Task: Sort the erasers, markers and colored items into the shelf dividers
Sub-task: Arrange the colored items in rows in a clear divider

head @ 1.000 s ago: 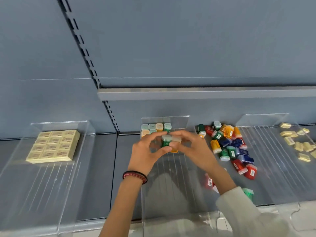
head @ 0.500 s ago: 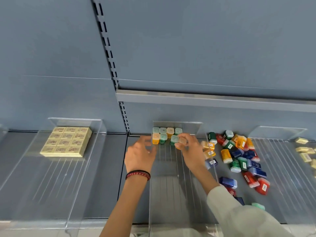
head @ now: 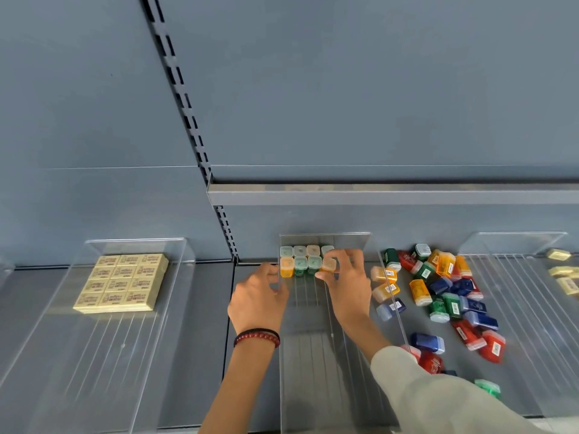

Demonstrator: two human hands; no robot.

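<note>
Small capped coloured items stand in two rows at the back of the middle clear divider bay. My right hand pinches an orange item with a pale cap at the right end of the front row. My left hand hovers just left of the divider wall, fingers loosely curled, holding nothing. A loose pile of orange, green, blue and red items lies on the shelf to the right.
A block of yellow erasers fills the back of the left divider bay. Loose yellow erasers lie in the far right bay. A grey upper shelf edge hangs above.
Both hands carried items from mid-bay to the back rows. The left hand let go and drew back left; the right hand now sets the orange item at the row's right end.
</note>
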